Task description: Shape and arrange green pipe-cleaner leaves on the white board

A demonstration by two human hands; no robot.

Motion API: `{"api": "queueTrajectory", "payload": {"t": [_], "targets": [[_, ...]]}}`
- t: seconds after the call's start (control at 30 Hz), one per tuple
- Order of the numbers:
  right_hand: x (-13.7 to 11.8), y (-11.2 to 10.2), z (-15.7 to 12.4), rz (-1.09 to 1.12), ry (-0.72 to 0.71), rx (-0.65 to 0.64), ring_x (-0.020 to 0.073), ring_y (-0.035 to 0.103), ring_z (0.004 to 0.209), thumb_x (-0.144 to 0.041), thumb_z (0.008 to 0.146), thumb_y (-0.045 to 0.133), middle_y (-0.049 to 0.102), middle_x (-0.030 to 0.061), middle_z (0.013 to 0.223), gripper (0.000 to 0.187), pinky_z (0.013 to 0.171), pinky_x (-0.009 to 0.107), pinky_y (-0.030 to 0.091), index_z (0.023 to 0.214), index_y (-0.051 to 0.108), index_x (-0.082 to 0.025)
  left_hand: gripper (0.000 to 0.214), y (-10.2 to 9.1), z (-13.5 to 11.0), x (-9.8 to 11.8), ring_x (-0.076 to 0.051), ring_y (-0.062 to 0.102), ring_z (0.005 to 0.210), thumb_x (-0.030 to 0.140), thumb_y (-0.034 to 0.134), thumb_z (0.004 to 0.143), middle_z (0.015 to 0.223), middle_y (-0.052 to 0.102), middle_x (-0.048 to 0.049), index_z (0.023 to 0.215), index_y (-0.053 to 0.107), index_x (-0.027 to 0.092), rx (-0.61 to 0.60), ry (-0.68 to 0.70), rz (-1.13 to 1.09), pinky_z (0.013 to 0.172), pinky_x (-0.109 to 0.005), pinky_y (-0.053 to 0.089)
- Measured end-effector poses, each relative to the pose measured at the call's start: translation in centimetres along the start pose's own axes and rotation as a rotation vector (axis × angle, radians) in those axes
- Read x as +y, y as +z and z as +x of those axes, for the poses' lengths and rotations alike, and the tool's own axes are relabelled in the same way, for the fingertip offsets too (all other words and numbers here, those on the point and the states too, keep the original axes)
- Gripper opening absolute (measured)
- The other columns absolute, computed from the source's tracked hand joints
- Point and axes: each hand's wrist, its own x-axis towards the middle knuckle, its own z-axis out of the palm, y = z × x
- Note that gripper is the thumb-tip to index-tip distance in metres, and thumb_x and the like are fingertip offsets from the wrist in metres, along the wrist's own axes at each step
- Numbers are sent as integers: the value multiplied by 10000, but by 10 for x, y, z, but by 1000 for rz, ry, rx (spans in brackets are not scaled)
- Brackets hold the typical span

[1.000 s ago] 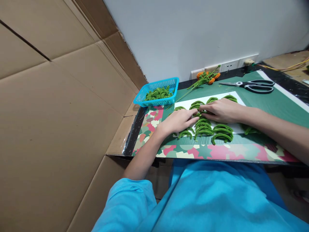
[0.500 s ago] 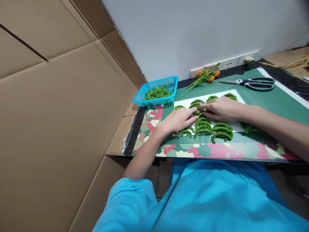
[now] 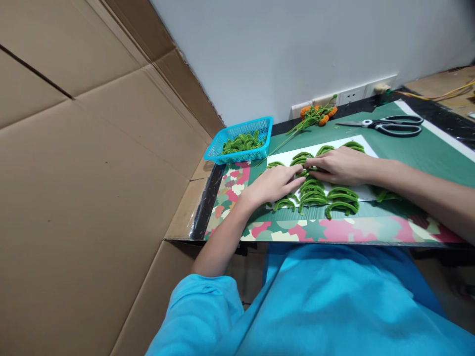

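A passage was left on the worktop (image 3: 426,155) across the green stretch to the right of the white sheet (image 3: 367,148), between the scissors (image 3: 376,124) and the right forearm (image 3: 423,184), and another ran along the patterned front border (image 3: 345,231). Over the sheet, the left grip (image 3: 273,183) and right grip (image 3: 343,165) nearly met, leaving scant room between them, while rows of curved green strips (image 3: 312,190) hindered low crossing. The blue basket (image 3: 237,158) blocked the far left, and orange flowers (image 3: 314,117) lay before the wall (image 3: 289,59).
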Motion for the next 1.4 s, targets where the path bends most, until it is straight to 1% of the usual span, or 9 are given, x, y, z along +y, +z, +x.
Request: {"api": "queueTrajectory", "payload": {"t": [0.17, 0.43, 0.7, 0.97, 1.17, 1.4], "targets": [[-1, -2, 0, -5, -3, -9, 214, 607, 651, -420, 1083, 394, 749, 87, 850, 386, 612, 316, 248, 1236, 668, -196, 256, 1, 0, -1, -225, 651, 783, 416, 441, 1098, 861, 719, -40, 1071, 604, 220, 11, 5, -16, 661, -304, 357], [-1, -4, 0, 7, -14, -10, 208, 594, 634, -402, 1080, 393, 737, 91, 825, 372, 609, 314, 245, 1206, 670, -188, 263, 0, 1, 1, -224, 667, 817, 415, 440, 1098, 892, 731, -46, 1090, 615, 218, -7, -16, -19, 682, -306, 380], [-2, -6, 1, 17, -9, -25, 217, 613, 670, -395, 1079, 404, 745, 96, 846, 368, 642, 315, 278, 1213, 676, -186, 277, -2, 1, 2, -225, 672, 847, 414, 439, 1099, 929, 741, -54, 1132, 630, 215, -19, -19, -32, 697, -294, 388], [-1, -5, 0, 11, -16, -13, 211, 609, 667, -389, 1074, 411, 735, 93, 838, 333, 620, 308, 260, 1155, 667, -193, 269, -2, 1, 1, -210, 661, 817, 417, 443, 1100, 921, 738, -45, 1070, 619, 217, -10, -16, -46, 684, -295, 385], [-2, -5, 1, 24, -11, -7, 212, 598, 651, -376, 1065, 430, 721, 86, 816, 299, 623, 315, 259, 1122, 663, -197, 271, -3, 1, 2, -210, 659, 820, 416, 443, 1097, 921, 735, -47, 1064, 622, 215, -18, -25, -45, 681, -294, 387], [-1, -6, 1, 17, -6, -21, 219, 619, 689, -386, 1069, 422, 738, 94, 859, 322, 635, 314, 268, 1155, 665, -194, 271, -3, 1, 2, -205, 656, 816, 414, 446, 1099, 917, 732, -44, 1067, 625, 214, -20, -22, -51, 679, -293, 387]]}}
